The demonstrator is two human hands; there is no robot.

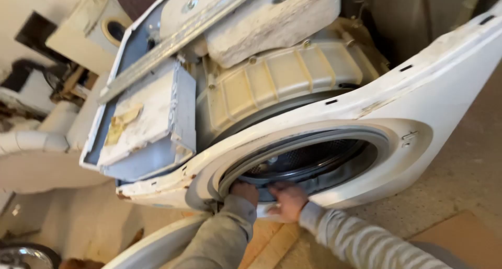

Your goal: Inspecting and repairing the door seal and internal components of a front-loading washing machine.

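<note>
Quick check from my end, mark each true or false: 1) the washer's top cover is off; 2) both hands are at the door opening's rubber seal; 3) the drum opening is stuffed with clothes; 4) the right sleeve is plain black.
1) True: the white front-loading washing machine is open on top, showing the cream ribbed plastic tub.
2) True: the left hand and right hand both rest on the grey rubber door seal at its lower edge.
3) False: only the perforated metal drum shows inside.
4) False: the right sleeve is grey with stripes.
</note>
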